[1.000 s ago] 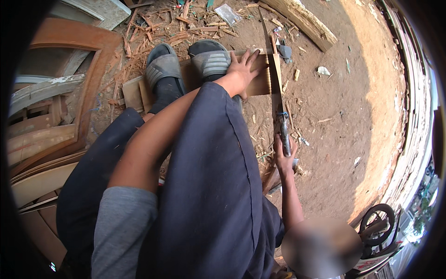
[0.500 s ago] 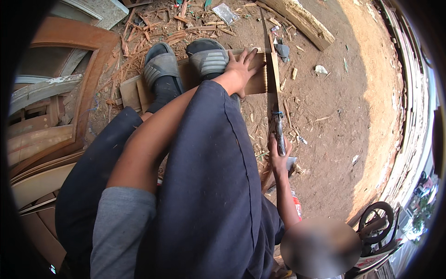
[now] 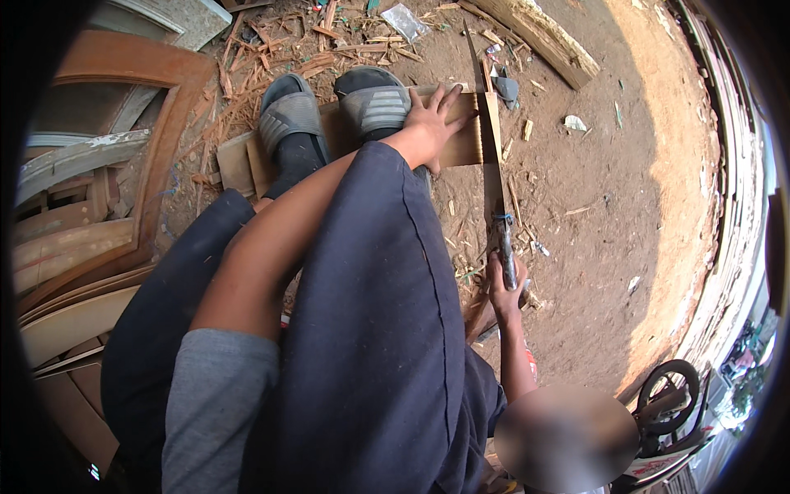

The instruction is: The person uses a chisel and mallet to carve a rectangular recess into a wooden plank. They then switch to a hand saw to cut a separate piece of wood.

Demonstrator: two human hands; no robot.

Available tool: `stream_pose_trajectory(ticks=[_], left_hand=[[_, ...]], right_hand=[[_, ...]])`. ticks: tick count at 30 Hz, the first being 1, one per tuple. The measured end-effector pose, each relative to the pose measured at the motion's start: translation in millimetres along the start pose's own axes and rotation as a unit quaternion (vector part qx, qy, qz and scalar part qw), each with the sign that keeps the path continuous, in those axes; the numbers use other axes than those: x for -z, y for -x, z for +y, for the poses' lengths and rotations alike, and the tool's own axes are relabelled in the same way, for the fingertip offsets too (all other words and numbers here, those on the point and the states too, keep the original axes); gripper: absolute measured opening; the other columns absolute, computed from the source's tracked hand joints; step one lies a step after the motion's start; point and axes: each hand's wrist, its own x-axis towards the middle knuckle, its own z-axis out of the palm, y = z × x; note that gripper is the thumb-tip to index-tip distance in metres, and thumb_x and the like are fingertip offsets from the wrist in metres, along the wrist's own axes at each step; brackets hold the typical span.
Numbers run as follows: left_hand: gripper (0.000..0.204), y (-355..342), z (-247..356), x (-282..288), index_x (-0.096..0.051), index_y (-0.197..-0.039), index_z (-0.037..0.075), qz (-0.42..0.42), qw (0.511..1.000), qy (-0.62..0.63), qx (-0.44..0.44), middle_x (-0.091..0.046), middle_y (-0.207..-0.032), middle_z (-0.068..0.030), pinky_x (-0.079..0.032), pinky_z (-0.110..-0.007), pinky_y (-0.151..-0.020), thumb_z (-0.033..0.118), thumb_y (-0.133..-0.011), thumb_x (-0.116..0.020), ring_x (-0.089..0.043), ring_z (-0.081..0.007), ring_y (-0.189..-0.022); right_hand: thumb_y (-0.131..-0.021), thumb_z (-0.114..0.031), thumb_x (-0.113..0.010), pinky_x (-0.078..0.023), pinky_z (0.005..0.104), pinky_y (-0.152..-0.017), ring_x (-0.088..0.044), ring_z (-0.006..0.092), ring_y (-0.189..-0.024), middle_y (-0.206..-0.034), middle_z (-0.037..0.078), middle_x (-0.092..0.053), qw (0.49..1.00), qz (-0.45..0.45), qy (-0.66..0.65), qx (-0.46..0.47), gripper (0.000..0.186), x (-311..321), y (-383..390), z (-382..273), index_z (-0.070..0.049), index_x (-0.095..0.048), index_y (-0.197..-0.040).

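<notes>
A wooden board [image 3: 462, 148] lies across the ground ahead of me, under both of my sandalled feet. My left hand [image 3: 429, 132] is spread open on it, fingers apart, pressing beside the right sandal [image 3: 374, 107]. A handsaw [image 3: 494, 177] stands at the board's right end, its long dark blade pointing away from me. My right hand [image 3: 505, 284] is closed round its dark handle, which has a blue tie near the blade. A narrow pale wood strip [image 3: 492, 119] sits along the blade's right side; whether it is still joined to the board I cannot tell.
A thick timber beam [image 3: 543, 37] lies at the far right. Reddish wood splinters [image 3: 329, 62] and a clear plastic bag [image 3: 405, 22] litter the dirt ahead. Brown wooden frames [image 3: 169, 107] and stacked boards [image 3: 78, 321] fill the left side. A wheel [image 3: 666, 397] shows at the lower right.
My right hand has drawn the saw back toward me and slightly to the right. My left hand stays spread on the board.
</notes>
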Motion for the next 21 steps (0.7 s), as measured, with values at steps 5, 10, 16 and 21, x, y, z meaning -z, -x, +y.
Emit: stream_pose_trajectory(ticks=[5,10,16,21], left_hand=[[0.100,-0.1,-1.7,-0.3,-0.032,-0.140,0.019,-0.001,1.000,0.003,-0.004,0.004,-0.149,-0.0236,-0.025,-0.067,-0.096,0.057,-0.057,-0.072,-0.002,-0.0401,-0.138],[0.101,0.2,-2.8,0.5,-0.031,-0.141,0.019,-0.003,1.000,0.007,-0.011,0.004,-0.149,-0.0234,-0.026,-0.067,-0.096,0.057,-0.057,-0.072,-0.003,-0.0402,-0.138],[0.104,1.4,-2.1,-1.0,-0.025,-0.143,0.020,0.001,1.000,0.008,-0.005,0.007,-0.149,-0.0231,-0.027,-0.067,-0.096,0.058,-0.058,-0.072,-0.003,-0.0401,-0.138],[0.104,1.7,-1.4,0.5,-0.024,-0.144,0.020,-0.003,1.000,0.001,0.004,0.008,-0.149,-0.0225,-0.026,-0.066,-0.097,0.058,-0.059,-0.071,-0.003,-0.0392,-0.138]], right_hand=[[-0.087,-0.018,-0.059,-0.031,0.0219,-0.044,-0.040,0.0046,-0.050,-0.057,-0.004,-0.047,0.999,0.004,-0.036,-0.023,0.022,-7.1,-37.8,-14.6,-0.005,-0.052,-0.071],[-0.087,-0.018,-0.058,-0.031,0.0219,-0.044,-0.041,0.0047,-0.050,-0.058,-0.003,-0.048,1.000,0.004,-0.008,-0.010,0.022,-3.7,-35.6,-13.7,-0.004,-0.052,-0.071],[-0.083,-0.016,-0.058,-0.034,0.0270,-0.049,-0.040,0.0077,-0.055,-0.059,0.000,-0.046,0.999,-0.002,0.006,-0.047,0.020,12.4,21.2,-1.5,0.000,-0.054,-0.073],[-0.084,-0.016,-0.057,-0.035,0.0267,-0.049,-0.041,0.0069,-0.055,-0.060,-0.001,-0.047,0.999,-0.018,-0.006,-0.035,0.019,15.3,22.8,9.3,0.000,-0.054,-0.074]])
